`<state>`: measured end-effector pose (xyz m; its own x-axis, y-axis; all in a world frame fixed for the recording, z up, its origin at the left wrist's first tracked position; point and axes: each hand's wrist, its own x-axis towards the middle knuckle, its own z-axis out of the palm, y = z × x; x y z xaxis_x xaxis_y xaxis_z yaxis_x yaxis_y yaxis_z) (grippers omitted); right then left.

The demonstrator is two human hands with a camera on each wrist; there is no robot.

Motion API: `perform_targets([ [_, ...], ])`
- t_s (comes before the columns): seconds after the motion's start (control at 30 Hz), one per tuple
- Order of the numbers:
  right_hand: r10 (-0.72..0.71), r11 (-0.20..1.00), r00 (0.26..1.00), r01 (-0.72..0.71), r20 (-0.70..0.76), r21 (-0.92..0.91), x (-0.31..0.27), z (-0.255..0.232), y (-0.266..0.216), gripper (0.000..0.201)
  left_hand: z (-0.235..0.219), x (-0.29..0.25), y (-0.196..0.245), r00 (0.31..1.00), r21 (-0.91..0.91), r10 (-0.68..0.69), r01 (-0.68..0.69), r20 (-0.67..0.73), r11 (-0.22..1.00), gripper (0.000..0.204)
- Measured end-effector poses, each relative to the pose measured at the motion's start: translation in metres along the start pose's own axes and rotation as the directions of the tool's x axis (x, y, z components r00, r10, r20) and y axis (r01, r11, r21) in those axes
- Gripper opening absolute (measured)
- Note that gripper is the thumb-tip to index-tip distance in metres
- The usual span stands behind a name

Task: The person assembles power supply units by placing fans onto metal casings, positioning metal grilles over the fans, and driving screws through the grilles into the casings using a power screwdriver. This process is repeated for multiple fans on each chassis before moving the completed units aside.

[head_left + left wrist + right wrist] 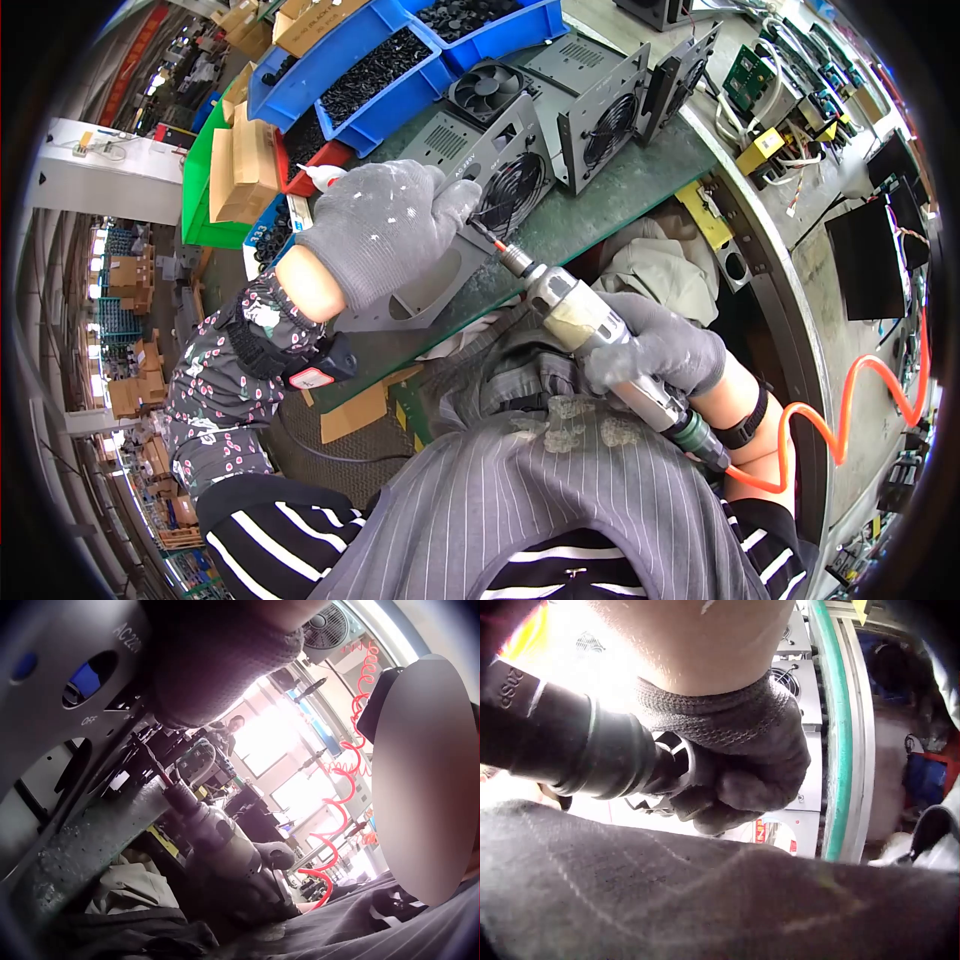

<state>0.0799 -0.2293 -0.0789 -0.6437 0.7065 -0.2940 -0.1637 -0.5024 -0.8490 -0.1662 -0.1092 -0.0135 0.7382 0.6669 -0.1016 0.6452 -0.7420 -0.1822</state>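
Note:
The gloved left hand [385, 230] lies over a grey metal panel [497, 150] with a round black fan [513, 195]; its thumb and finger are bent close to the driver's bit, and what they touch is hidden. In the left wrist view this hand [217, 671] is beside the panel [45, 697]. A white nozzle [322, 176] shows behind the hand. The gloved right hand [660, 345] grips a pneumatic screwdriver [575, 310], tilted with its bit at the panel. The right wrist view shows the hand [761, 769] curled round the dark tool body [562, 742].
Blue bins [385, 85] of small black parts stand at the back, beside a green bin [205, 180] and cardboard box [243, 165]. More fan panels [605, 125] stand along the green-topped bench [650, 185]. An orange coiled hose [845, 425] runs right; circuit boards [748, 80] lie far right.

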Motion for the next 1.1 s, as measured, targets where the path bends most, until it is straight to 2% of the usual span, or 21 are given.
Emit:
perform_targets([
  [0.13, 0.004, 0.998, 0.999, -0.007, 0.046, 0.063, 0.007, 0.0, -0.004, 0.052, -0.005, 0.004, 0.004, 0.999, -0.056, -0.048, 0.048, 0.007, 0.997, 0.011],
  [0.17, 0.038, 0.985, 0.997, -0.049, 0.067, 0.166, 0.008, -0.003, 0.001, 0.05, -0.007, 0.006, 0.005, 0.999, -0.049, -0.04, 0.04, 0.002, 0.998, 0.011],
  [0.27, -0.031, 0.997, 0.999, 0.03, 0.016, 0.075, 0.011, -0.002, 0.008, 0.05, -0.012, 0.002, 0.006, 0.987, -0.101, -0.13, 0.139, 0.097, 0.985, 0.013],
  [0.3, -0.004, 0.997, 1.0, 0.002, 0.02, 0.075, 0.006, 0.001, 0.002, 0.053, -0.01, -0.004, 0.002, 0.997, 0.006, 0.083, -0.083, -0.002, 0.997, 0.013],
  [0.33, -0.123, 0.987, 0.989, 0.113, 0.083, 0.112, 0.003, 0.004, -0.006, 0.057, -0.012, -0.007, -0.002, 0.951, 0.153, 0.296, -0.281, -0.086, 0.948, 0.014],
  [0.37, -0.081, 0.993, 0.993, 0.073, 0.086, 0.093, -0.001, 0.002, -0.005, 0.062, -0.019, -0.008, 0.0, 0.908, 0.131, 0.333, -0.309, -0.254, 0.942, 0.016],
  [0.4, -0.064, 0.998, 0.996, 0.064, 0.058, 0.013, -0.003, -0.002, -0.001, 0.067, -0.027, -0.008, 0.009, 0.935, -0.119, 0.02, -0.066, -0.355, 0.991, 0.018],
  [0.43, -0.024, 0.986, 0.999, 0.027, 0.022, -0.167, -0.003, -0.014, 0.014, 0.07, -0.043, -0.015, 0.012, 0.88, 0.0, 0.103, -0.116, -0.464, 0.993, 0.017],
  [0.47, -0.18, 0.984, 0.982, 0.18, 0.052, -0.002, -0.007, -0.008, 0.009, 0.07, -0.049, -0.026, 0.013, 0.852, 0.066, 0.16, -0.147, -0.498, 0.987, 0.017],
  [0.5, 0.03, 0.999, 0.999, -0.031, 0.032, 0.031, -0.012, -0.023, 0.023, 0.064, -0.066, -0.037, 0.024, 0.932, -0.437, -0.043, -0.129, -0.361, 0.89, 0.015],
  [0.53, 0.05, 0.996, 0.997, -0.054, 0.055, 0.067, -0.01, -0.031, 0.031, 0.059, -0.064, -0.046, 0.027, 0.987, -0.667, 0.005, -0.112, -0.16, 0.736, 0.015],
  [0.57, 0.001, 1.0, 0.999, 0.0, -0.048, 0.024, -0.008, -0.034, 0.042, 0.054, -0.064, -0.051, 0.037, 0.991, -0.816, 0.092, 0.031, 0.102, 0.577, 0.017],
  [0.6, 0.07, 0.998, 0.996, -0.07, -0.059, -0.001, -0.004, -0.046, 0.055, 0.054, -0.044, -0.053, 0.043, 0.934, -0.922, 0.211, 0.212, 0.289, 0.322, 0.022],
  [0.63, 0.06, 0.998, 0.993, -0.062, -0.102, -0.017, -0.005, -0.047, 0.057, 0.055, -0.002, -0.055, 0.051, 0.937, -0.972, 0.259, 0.221, 0.235, 0.084, 0.027],
  [0.67, 0.046, 0.998, 0.988, -0.051, -0.145, -0.027, -0.003, -0.046, 0.058, 0.055, 0.013, -0.053, 0.058, 0.889, -0.901, 0.274, 0.413, 0.367, -0.132, 0.031],
  [0.7, 0.027, 0.996, 0.986, -0.041, -0.165, -0.077, -0.002, -0.047, 0.063, 0.056, 0.061, -0.051, 0.055, 0.795, -0.656, 0.373, 0.605, 0.478, -0.451, 0.033],
  [0.73, 0.008, 0.992, 0.983, -0.031, -0.183, -0.125, 0.001, -0.047, 0.063, 0.057, 0.088, -0.052, 0.061, 0.847, -0.506, 0.278, 0.501, 0.453, -0.702, 0.034],
  [0.8, 0.037, 0.986, 0.988, -0.06, -0.149, -0.153, 0.0, -0.049, 0.062, 0.061, 0.115, -0.049, 0.067, 0.848, -0.336, 0.175, 0.376, 0.5, -0.863, 0.035],
  [0.83, 0.059, 0.993, 0.988, -0.073, -0.14, -0.094, -0.002, -0.043, 0.051, 0.061, 0.126, -0.048, 0.066, 0.879, -0.287, 0.191, 0.337, 0.437, -0.896, 0.034],
  [0.93, 0.06, 0.993, 0.986, -0.074, -0.155, -0.092, -0.003, -0.034, 0.042, 0.062, 0.133, -0.043, 0.069, 0.909, -0.237, 0.238, 0.329, 0.343, -0.914, 0.033],
  [1.1, 0.035, 0.965, 0.979, -0.084, -0.198, -0.246, 0.003, -0.046, 0.074, 0.06, 0.119, -0.032, 0.077, 0.862, -0.448, 0.157, 0.396, 0.482, -0.802, 0.037],
])
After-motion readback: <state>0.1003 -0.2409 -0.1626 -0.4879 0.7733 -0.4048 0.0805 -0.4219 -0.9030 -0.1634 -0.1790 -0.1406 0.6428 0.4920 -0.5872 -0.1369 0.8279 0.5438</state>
